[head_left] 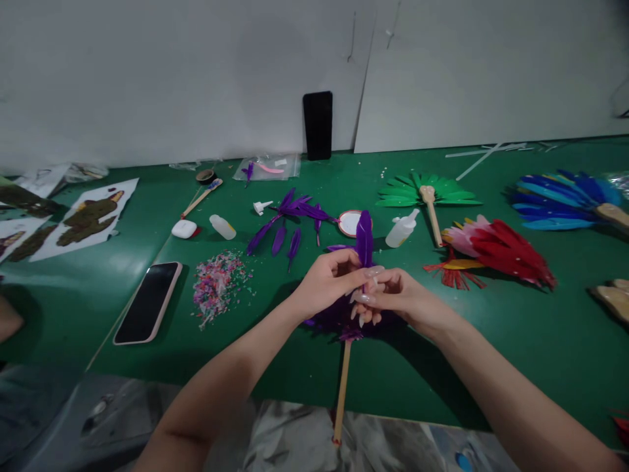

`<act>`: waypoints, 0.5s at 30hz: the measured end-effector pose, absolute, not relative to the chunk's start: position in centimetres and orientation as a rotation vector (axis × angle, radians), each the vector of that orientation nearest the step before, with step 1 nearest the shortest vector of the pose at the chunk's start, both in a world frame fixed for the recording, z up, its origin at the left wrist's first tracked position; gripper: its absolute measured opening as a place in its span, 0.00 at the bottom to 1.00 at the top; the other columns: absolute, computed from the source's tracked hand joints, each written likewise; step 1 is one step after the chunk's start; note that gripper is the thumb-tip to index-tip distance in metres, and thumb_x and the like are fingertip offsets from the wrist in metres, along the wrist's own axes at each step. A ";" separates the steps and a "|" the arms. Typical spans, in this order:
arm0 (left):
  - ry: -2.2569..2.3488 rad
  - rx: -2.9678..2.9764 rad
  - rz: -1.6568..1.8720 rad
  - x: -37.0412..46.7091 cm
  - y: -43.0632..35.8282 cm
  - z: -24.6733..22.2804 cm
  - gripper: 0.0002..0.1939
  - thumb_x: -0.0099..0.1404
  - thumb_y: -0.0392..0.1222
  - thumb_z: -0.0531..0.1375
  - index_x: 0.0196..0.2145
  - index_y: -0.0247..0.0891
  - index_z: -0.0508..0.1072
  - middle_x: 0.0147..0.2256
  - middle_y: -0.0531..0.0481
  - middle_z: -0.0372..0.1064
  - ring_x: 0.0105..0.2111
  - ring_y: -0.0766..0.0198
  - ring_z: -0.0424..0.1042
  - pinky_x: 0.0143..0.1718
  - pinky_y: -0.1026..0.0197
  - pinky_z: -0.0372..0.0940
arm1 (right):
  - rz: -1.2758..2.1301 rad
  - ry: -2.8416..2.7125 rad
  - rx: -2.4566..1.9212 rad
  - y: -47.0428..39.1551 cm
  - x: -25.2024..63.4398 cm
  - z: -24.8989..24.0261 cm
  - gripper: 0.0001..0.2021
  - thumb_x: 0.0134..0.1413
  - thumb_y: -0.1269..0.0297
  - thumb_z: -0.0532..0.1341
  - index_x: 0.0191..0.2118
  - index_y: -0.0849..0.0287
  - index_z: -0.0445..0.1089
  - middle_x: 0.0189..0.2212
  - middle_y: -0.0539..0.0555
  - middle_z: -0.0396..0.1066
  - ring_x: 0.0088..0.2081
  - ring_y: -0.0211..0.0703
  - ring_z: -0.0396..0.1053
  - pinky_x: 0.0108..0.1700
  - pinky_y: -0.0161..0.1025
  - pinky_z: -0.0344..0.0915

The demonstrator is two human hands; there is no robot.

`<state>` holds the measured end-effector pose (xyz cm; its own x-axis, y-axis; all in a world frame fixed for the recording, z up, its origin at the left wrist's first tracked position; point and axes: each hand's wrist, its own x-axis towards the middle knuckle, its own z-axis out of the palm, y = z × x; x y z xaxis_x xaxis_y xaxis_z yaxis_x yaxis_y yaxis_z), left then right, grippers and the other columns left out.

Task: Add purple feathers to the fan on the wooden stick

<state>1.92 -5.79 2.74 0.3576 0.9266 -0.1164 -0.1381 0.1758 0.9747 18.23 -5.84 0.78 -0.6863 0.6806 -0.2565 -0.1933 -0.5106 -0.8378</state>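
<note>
My left hand [331,278] has its fingers clamped on the lower part of a purple feather [364,239], which stands nearly upright above them. The fingers of my right hand [400,298] are bunched against the same spot; I cannot tell what they pinch, if anything. Below both hands the purple fan [327,320] lies on the tabletop [491,354], its handle [343,390] reaching over the edge towards me. Loose feathers [295,206] lie beyond, beside a dish [346,223]. 2 bottles [400,231] stand or lie apart, 1 near the confetti [219,285], 1 near the green fan [427,192].
</note>
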 end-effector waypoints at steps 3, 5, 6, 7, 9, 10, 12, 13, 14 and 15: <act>0.905 1.148 0.923 1.9 -5.8 2.8 0.18 0.53 0.50 0.66 0.24 0.35 0.64 0.22 0.56 0.64 0.24 0.71 0.62 0.28 0.66 0.56 | 2.211 -1.135 -0.774 -5.8 18.3 0.7 0.08 0.43 0.64 0.70 0.26 0.63 0.75 0.23 0.52 0.77 0.23 0.34 0.74 0.24 0.25 0.68; 0.913 1.152 0.914 1.9 -5.8 2.9 0.18 0.53 0.51 0.66 0.24 0.35 0.64 0.22 0.56 0.63 0.23 0.72 0.61 0.27 0.66 0.55 | 2.213 -1.134 -0.781 -5.7 18.2 0.8 0.07 0.43 0.65 0.70 0.26 0.63 0.75 0.22 0.52 0.77 0.22 0.33 0.74 0.24 0.25 0.68; 0.919 1.149 0.906 1.9 -5.8 2.9 0.18 0.53 0.51 0.66 0.24 0.36 0.64 0.22 0.57 0.63 0.23 0.72 0.61 0.26 0.66 0.55 | 2.213 -1.134 -0.788 -5.7 18.2 0.9 0.08 0.42 0.65 0.71 0.26 0.63 0.75 0.22 0.52 0.77 0.22 0.33 0.73 0.24 0.26 0.68; 0.925 1.146 0.894 1.9 -5.8 2.9 0.18 0.53 0.51 0.66 0.24 0.36 0.64 0.21 0.57 0.62 0.22 0.71 0.61 0.26 0.66 0.55 | 2.212 -1.135 -0.796 -5.7 18.2 1.0 0.08 0.42 0.64 0.71 0.25 0.63 0.75 0.22 0.52 0.77 0.22 0.33 0.73 0.24 0.26 0.68; 0.939 1.138 0.873 1.9 -5.8 2.9 0.19 0.52 0.52 0.66 0.25 0.36 0.64 0.21 0.57 0.62 0.22 0.71 0.61 0.26 0.66 0.55 | 2.209 -1.140 -0.802 -5.8 18.1 1.2 0.08 0.41 0.64 0.71 0.25 0.63 0.75 0.22 0.52 0.76 0.21 0.33 0.73 0.24 0.26 0.68; 0.945 1.137 0.869 1.9 -5.8 2.9 0.19 0.52 0.52 0.66 0.25 0.36 0.64 0.21 0.57 0.62 0.22 0.71 0.61 0.26 0.65 0.55 | 2.209 -1.141 -0.803 -5.8 18.1 1.3 0.08 0.41 0.64 0.71 0.25 0.63 0.75 0.21 0.52 0.76 0.21 0.33 0.72 0.24 0.26 0.68; 0.948 1.139 0.871 2.0 -5.8 2.9 0.19 0.52 0.52 0.66 0.25 0.36 0.64 0.21 0.57 0.61 0.22 0.70 0.61 0.26 0.65 0.55 | 2.209 -1.139 -0.811 -5.8 18.1 1.4 0.08 0.41 0.64 0.71 0.25 0.63 0.76 0.21 0.52 0.76 0.21 0.33 0.72 0.24 0.26 0.68; 0.946 1.140 0.874 2.0 -5.8 2.9 0.19 0.52 0.52 0.66 0.25 0.36 0.64 0.21 0.57 0.61 0.22 0.70 0.61 0.26 0.65 0.55 | 2.211 -1.138 -0.815 -5.8 18.1 1.4 0.08 0.40 0.64 0.72 0.25 0.63 0.76 0.21 0.52 0.76 0.21 0.33 0.72 0.24 0.26 0.68; 0.942 1.141 0.877 2.0 -5.8 2.9 0.18 0.52 0.52 0.66 0.25 0.36 0.64 0.21 0.57 0.61 0.23 0.71 0.61 0.26 0.65 0.55 | 2.212 -1.138 -0.817 -5.8 18.1 1.4 0.08 0.41 0.65 0.72 0.25 0.63 0.76 0.21 0.52 0.76 0.21 0.33 0.72 0.24 0.26 0.68; 0.938 1.143 0.880 2.0 -5.9 2.9 0.18 0.52 0.52 0.66 0.25 0.36 0.64 0.21 0.57 0.61 0.23 0.71 0.61 0.26 0.66 0.55 | 2.214 -1.140 -0.815 -5.8 18.1 1.3 0.08 0.41 0.65 0.71 0.25 0.63 0.76 0.21 0.52 0.76 0.21 0.33 0.72 0.25 0.26 0.68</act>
<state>1.97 -5.85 2.86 0.3575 0.9220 -0.1488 -0.0894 0.1923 0.9772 18.14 -5.78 1.33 -0.6864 0.6735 -0.2744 -0.1680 -0.5140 -0.8412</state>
